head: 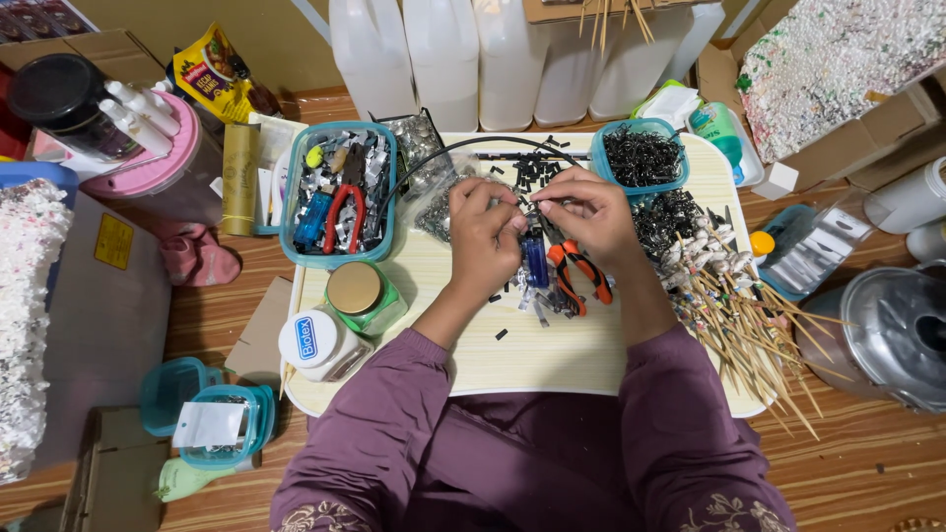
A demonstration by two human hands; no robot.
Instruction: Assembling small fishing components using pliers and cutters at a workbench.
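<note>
My left hand and my right hand meet over the middle of a pale lap table, fingertips pinched together on a small thin dark piece between them. What exactly that piece is, I cannot tell. Just below the hands lie a blue lighter and orange-handled pliers among small black cut bits. A black cable curves across the table's far side. Purple sleeves cover both forearms.
A teal tub with red pliers and foil scraps stands at left; a smaller tub of black bits at back right. Bamboo skewers fan over the right edge. Two jars sit front left. White jugs line the back.
</note>
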